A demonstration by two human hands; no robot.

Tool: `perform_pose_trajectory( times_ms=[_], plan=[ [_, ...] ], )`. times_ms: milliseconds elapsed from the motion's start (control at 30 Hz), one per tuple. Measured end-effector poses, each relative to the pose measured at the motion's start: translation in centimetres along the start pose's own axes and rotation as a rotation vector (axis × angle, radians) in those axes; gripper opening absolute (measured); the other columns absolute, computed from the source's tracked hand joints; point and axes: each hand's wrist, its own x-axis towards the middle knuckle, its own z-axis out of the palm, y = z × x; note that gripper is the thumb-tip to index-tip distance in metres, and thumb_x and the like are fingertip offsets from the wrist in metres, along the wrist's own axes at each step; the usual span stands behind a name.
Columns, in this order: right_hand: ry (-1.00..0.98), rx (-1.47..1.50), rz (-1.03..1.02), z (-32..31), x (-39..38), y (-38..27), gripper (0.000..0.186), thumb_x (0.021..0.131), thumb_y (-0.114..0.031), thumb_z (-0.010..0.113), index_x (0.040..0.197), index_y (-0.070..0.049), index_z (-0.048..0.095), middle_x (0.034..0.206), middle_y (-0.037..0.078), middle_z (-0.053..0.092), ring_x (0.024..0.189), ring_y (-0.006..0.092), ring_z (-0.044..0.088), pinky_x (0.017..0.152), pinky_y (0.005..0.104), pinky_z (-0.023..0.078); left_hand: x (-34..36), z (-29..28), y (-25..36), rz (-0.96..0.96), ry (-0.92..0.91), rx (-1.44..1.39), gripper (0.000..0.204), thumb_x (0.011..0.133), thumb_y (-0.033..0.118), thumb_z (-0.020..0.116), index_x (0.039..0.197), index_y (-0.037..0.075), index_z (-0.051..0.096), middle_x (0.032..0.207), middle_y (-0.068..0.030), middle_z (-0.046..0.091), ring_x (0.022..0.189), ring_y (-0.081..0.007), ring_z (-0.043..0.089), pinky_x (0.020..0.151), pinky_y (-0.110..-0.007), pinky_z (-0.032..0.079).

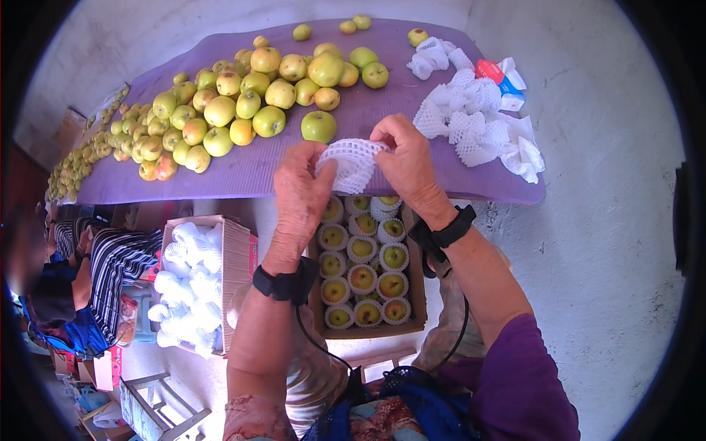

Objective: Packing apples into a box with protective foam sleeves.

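Observation:
Between my two hands a white foam fruit net is held stretched by its rim, over the near edge of the purple-covered table. My left hand pinches its left side, with the thumb against the mesh. The fingers of my right hand are closed on its upper right rim. Just beyond the net sits a single green apple. Below my hands, a cardboard box holds rows of apples, most in white foam nets. Whether anything is inside the held net I cannot make out.
A large heap of green-yellow apples covers the table's left and middle. Loose foam nets and a tissue pack lie at the right. A carton full of foam nets stands lower left, near another person and a stool.

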Motion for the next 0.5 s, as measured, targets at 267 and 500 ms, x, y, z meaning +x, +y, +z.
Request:
perform_pose_trajectory(
  times_ms=[267, 500],
  plan=[
    [-0.095, 0.116, 0.091, 0.8, -0.5, 0.3, 0.017, 0.075, 0.004, 0.059, 0.09, -0.001, 0.055, 0.081, 0.008, 0.06, 0.076, 0.0158, 0.059, 0.066, 0.0305, 0.047, -0.1, 0.0, 0.2, -0.122, -0.065, -0.127, 0.015, 0.084, 0.012, 0.066, 0.094, 0.0, 0.063, 0.073, -0.0004, 0.061, 0.062, -0.0059, 0.05, 0.058, -0.022, 0.044],
    [-0.159, 0.356, 0.366, 0.2, 0.0, 0.2, 0.022, 0.079, 0.001, 0.057, 0.101, 0.002, 0.058, 0.088, 0.008, 0.063, 0.069, 0.0101, 0.058, 0.059, 0.0246, 0.049, 0.0, -0.2, 0.4, -0.098, -0.01, -0.201, 0.02, 0.088, 0.017, 0.064, 0.102, 0.002, 0.062, 0.082, -0.0018, 0.062, 0.067, -0.0063, 0.052, 0.057, -0.021, 0.043]
  ],
)
